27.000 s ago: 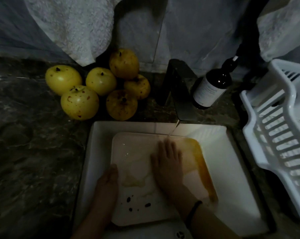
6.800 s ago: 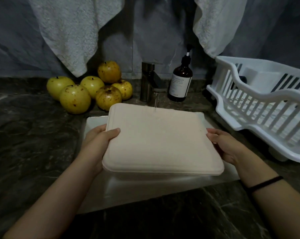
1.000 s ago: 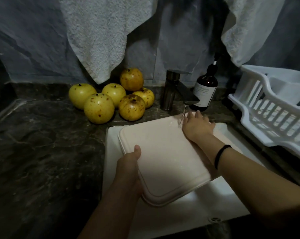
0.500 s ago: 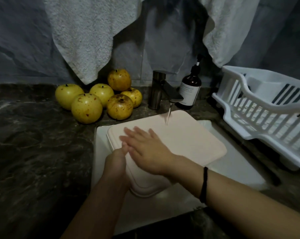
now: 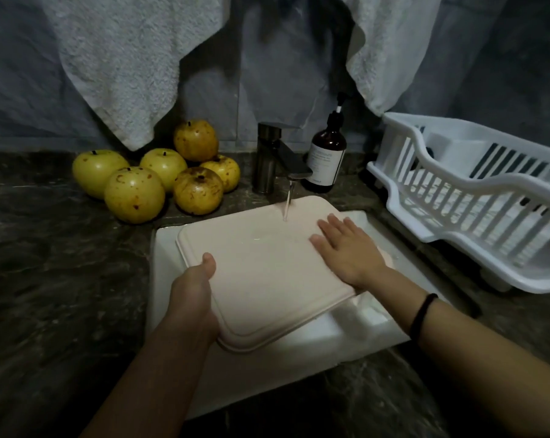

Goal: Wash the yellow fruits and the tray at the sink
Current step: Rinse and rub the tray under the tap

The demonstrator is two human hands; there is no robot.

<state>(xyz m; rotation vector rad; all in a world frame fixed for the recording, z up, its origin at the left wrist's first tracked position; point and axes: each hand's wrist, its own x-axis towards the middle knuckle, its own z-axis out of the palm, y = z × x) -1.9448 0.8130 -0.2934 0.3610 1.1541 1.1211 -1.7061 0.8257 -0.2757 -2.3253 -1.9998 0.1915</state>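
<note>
my left hand (image 5: 194, 290) grips the upturned tray (image 5: 264, 273) under the faucet stream (image 5: 287, 206); my flat right hand (image 5: 349, 252) rubs it. yellow fruits (image 5: 160, 181) wait, seemingly unwashed.

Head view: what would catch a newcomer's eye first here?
The pale tray is held bottom up over the white sink under the running tap; the left hand grips its near-left edge, the right hand lies flat on top. Six yellow fruits are heaped on the dark counter, left of the tap.
</note>
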